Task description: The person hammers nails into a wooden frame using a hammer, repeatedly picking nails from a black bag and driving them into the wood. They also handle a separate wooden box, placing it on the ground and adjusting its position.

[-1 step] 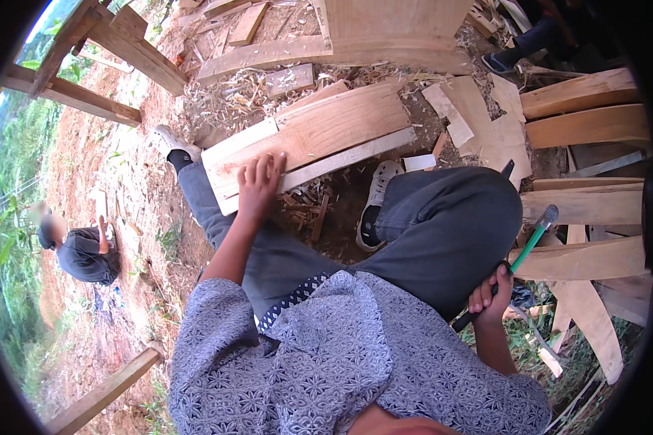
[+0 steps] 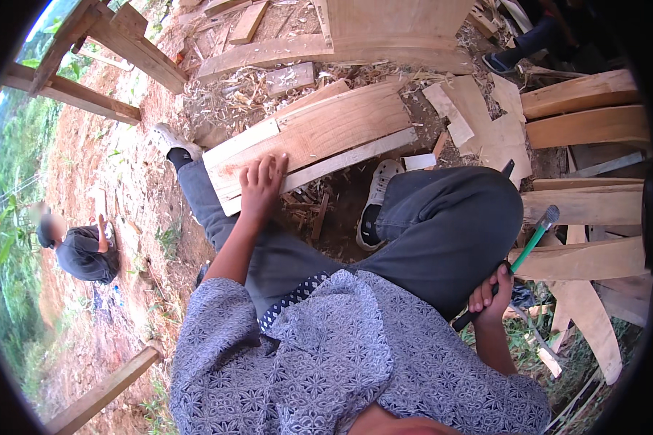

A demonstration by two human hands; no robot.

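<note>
My left hand (image 2: 261, 187) lies on the near left end of a wide wooden board (image 2: 341, 125), its fingers stretched out over the wood. Along the board's near side runs a narrow pale strip of wood (image 2: 348, 161); together they slant up to the right between my legs. At my right thigh, my right hand (image 2: 490, 297) is wrapped round the black grip of a hammer (image 2: 528, 250) with a green shaft. The hammer's metal head points away to the upper right, above some planks.
Curved planks (image 2: 584, 199) are stacked at the right. Wood shavings and offcuts (image 2: 290, 78) litter the ground ahead. A wooden frame (image 2: 123, 51) stands at the far left. One person (image 2: 87, 250) crouches on the left slope; another person's leg (image 2: 522, 51) shows at the upper right.
</note>
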